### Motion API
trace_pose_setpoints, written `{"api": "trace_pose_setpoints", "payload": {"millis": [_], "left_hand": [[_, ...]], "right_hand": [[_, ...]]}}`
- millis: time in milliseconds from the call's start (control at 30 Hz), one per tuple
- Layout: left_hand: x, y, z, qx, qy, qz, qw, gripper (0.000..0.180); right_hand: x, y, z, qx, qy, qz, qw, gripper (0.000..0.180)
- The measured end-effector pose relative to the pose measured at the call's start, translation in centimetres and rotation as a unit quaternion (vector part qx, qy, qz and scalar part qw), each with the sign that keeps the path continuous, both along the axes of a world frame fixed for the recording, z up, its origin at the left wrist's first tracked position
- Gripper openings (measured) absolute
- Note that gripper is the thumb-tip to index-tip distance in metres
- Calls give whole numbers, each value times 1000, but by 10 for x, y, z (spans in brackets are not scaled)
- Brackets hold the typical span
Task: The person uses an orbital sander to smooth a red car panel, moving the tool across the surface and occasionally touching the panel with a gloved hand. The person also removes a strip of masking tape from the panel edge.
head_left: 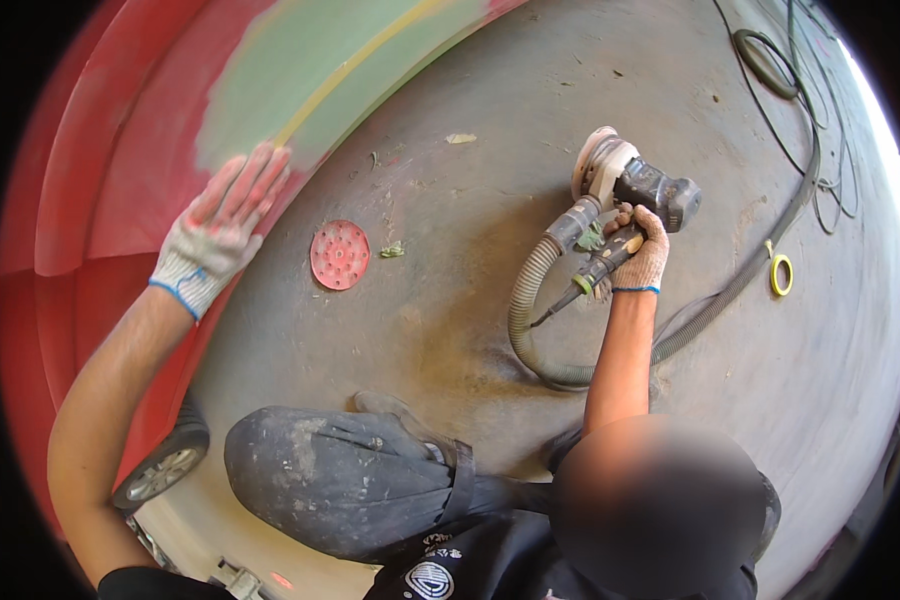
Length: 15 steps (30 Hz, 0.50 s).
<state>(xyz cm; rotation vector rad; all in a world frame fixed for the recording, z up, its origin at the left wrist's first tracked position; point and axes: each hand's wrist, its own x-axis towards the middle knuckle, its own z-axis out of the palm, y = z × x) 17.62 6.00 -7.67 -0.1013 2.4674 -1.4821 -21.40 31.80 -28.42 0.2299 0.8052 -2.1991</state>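
Head view: left hand (218,225) flat at the panel (165,130), sander (670,195) held well apart in the right hand (642,260)

Your left hand is laid out straight, fingers extended with slight gaps, pinching nothing. It lies over the red area next to the green patch (280,80); whether the whole palm bears on the surface cannot be told from this angle. Your right hand is wrapped around the handle (602,262) of the sander, to the right of the panel, with the round pad (585,165) turned leftward. Whether the tool rests on the floor (450,310) or is lifted cannot be told.

Judgement on method: you would feel the surface best with light, even pressure along the full fingers, passing across the colour border rather than along it. Dust on the glove may mask small ridges. Hold the pad clear of the panel meanwhile, and leave slack in the hose (530,285).

Materials: your gloves are pale knit with blue cuffs, the left fingers stained red. The panel is curved, its patch matte green with a yellow streak. The hose is ribbed, grey and bent into a loop. A red, round, perforated disc (339,255) lies on the dusty grey floor, between the panel and the sander.
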Motion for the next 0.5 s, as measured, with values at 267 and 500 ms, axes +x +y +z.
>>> {"api": "trace_pose_setpoints", "payload": {"millis": [267, 500], "left_hand": [[69, 59, 4, 326, -99, 271, 900, 52], [48, 80, -23, 486, 498, 369, 616, 19]], "right_hand": [[2, 4, -22, -69, -62, -6, 996, 29], [0, 13, -27, -72, -82, -7, 994, 22]]}}
